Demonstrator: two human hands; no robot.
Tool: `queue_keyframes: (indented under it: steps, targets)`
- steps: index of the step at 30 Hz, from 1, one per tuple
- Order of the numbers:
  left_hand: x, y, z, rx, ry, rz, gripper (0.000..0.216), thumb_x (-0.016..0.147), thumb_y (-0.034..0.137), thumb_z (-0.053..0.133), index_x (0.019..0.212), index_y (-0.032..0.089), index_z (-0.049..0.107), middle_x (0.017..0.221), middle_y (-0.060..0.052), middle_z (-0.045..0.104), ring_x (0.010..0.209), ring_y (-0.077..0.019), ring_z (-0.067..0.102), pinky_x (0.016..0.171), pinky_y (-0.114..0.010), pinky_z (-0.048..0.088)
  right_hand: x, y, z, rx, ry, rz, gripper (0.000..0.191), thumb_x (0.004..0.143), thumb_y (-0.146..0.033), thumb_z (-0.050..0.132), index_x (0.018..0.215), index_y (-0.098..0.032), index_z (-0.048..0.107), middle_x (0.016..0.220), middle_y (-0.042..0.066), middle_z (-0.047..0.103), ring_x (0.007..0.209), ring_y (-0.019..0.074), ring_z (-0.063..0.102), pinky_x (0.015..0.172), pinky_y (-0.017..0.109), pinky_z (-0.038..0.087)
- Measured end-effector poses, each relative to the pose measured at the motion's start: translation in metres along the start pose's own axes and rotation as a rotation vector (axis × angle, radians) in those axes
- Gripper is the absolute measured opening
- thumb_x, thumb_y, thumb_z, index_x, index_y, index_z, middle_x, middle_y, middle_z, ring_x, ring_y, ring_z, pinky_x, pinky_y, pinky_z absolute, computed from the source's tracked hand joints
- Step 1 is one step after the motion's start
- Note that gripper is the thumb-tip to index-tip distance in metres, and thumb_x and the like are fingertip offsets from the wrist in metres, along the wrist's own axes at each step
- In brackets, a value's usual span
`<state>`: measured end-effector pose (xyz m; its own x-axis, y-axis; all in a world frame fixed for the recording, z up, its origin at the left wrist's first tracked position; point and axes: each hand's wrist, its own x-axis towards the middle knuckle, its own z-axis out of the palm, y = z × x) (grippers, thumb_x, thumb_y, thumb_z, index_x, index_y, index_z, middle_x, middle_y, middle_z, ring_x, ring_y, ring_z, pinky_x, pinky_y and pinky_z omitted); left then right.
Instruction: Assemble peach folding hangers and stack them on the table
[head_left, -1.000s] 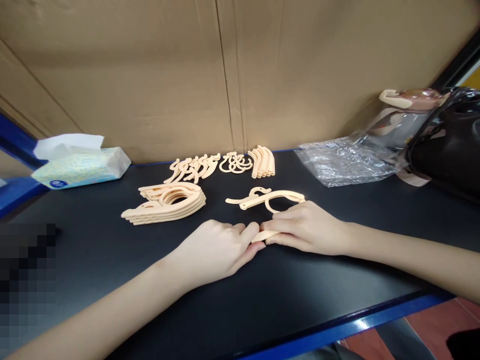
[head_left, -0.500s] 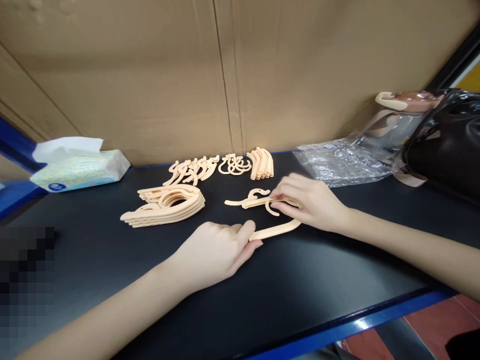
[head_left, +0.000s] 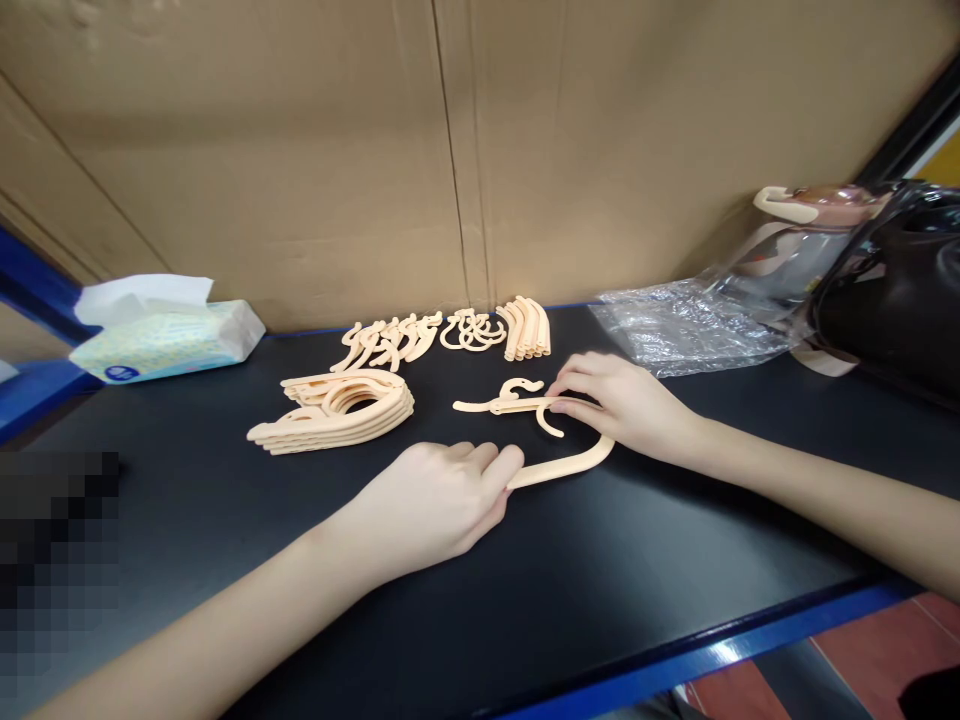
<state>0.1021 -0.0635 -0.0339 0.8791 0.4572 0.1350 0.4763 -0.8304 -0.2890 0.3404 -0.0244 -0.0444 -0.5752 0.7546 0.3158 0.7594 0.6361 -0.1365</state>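
A cream plastic folding hanger (head_left: 562, 468) lies across the black tabletop between my hands, with its curved arm bent round on the right. My left hand (head_left: 450, 495) is closed on the near end of that arm. Pinched between the thumb and fingers of my right hand (head_left: 619, 400) is the straight upper part of the same hanger. Its hook (head_left: 519, 388) points up and away, and a smaller curved piece hangs below the bar. My fingers hide both gripped spots. To the left sits a stack of folded cream hangers (head_left: 337, 412).
At the back lie curved hanger arms (head_left: 390, 340), loose hooks (head_left: 471, 330) and a pile of straighter arm pieces (head_left: 526, 330). A tissue pack (head_left: 169, 340) stands at left. Crumpled clear plastic (head_left: 682, 325), a bottle (head_left: 802, 245) and a black bag (head_left: 892, 300) are at right. Cardboard (head_left: 337, 150) rises behind.
My left fingers have curled further round the end of the hanger arm. My right hand has shifted slightly right along the bar. The whole view has moved a little.
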Motion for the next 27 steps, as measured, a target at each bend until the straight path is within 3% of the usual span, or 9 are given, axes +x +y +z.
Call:
queue_keyframes:
  steps: [5,10,15,20,24,27]
  targets:
    - [-0.004,-0.0039,-0.0006,0.266,0.135,0.193,0.017,0.09,0.009,0.037,0.097,0.012,0.052,0.073,-0.002,0.057,0.06,-0.0148,0.053,0.048,-0.028,0.038,0.0001,-0.0001,0.0011,0.007,0.02,0.011,0.022,0.093,-0.028,0.045,0.09,-0.018,0.064,0.089,0.004,0.063,0.082,0.0169,0.055,0.073,0.029,0.041]
    - [-0.0068,-0.0039,-0.0025,0.363,0.148,0.252,0.022,0.087,0.006,0.042,0.106,0.007,0.053,0.071,-0.002,0.058,0.057,-0.0129,0.052,0.048,-0.027,0.038,-0.0005,-0.0013,0.001,0.032,0.023,0.023,0.02,0.093,-0.028,0.045,0.089,-0.018,0.061,0.085,0.003,0.062,0.08,0.0162,0.055,0.071,0.028,0.039]
    - [-0.0038,-0.0008,-0.0024,0.225,0.158,0.248,0.014,0.087,0.013,0.045,0.096,0.012,0.056,0.068,0.0,0.054,0.055,-0.0134,0.05,0.046,-0.028,0.036,-0.0002,-0.0015,0.0018,0.032,0.029,0.035,0.018,0.093,-0.029,0.045,0.089,-0.018,0.059,0.083,0.002,0.061,0.078,0.0159,0.054,0.071,0.028,0.039]
    - [-0.0004,0.0018,0.0014,-0.132,0.084,0.172,0.016,0.084,0.029,0.045,0.084,0.016,0.054,0.067,0.0,0.053,0.059,-0.0145,0.048,0.048,-0.027,0.036,0.0004,-0.0005,0.0021,0.029,0.04,0.074,0.018,0.093,-0.031,0.044,0.089,-0.018,0.056,0.08,0.001,0.06,0.071,0.0145,0.053,0.066,0.026,0.038]
    - [0.0004,-0.0006,0.0006,-0.273,0.025,0.12,0.013,0.083,0.018,0.04,0.074,0.017,0.049,0.066,0.0,0.049,0.063,-0.015,0.044,0.051,-0.026,0.034,0.0006,0.0016,0.0026,0.042,0.037,0.104,0.019,0.094,-0.031,0.041,0.089,-0.019,0.054,0.077,0.0,0.061,0.065,0.0135,0.053,0.06,0.025,0.036]
    - [0.0013,-0.0027,-0.0015,-0.282,0.028,0.114,0.02,0.089,0.017,0.035,0.077,0.016,0.051,0.072,-0.003,0.051,0.07,-0.0171,0.044,0.058,-0.028,0.036,0.0009,0.0026,0.0036,0.066,0.026,0.143,0.018,0.095,-0.032,0.039,0.094,-0.02,0.052,0.079,0.0,0.062,0.065,0.0137,0.055,0.058,0.024,0.036]
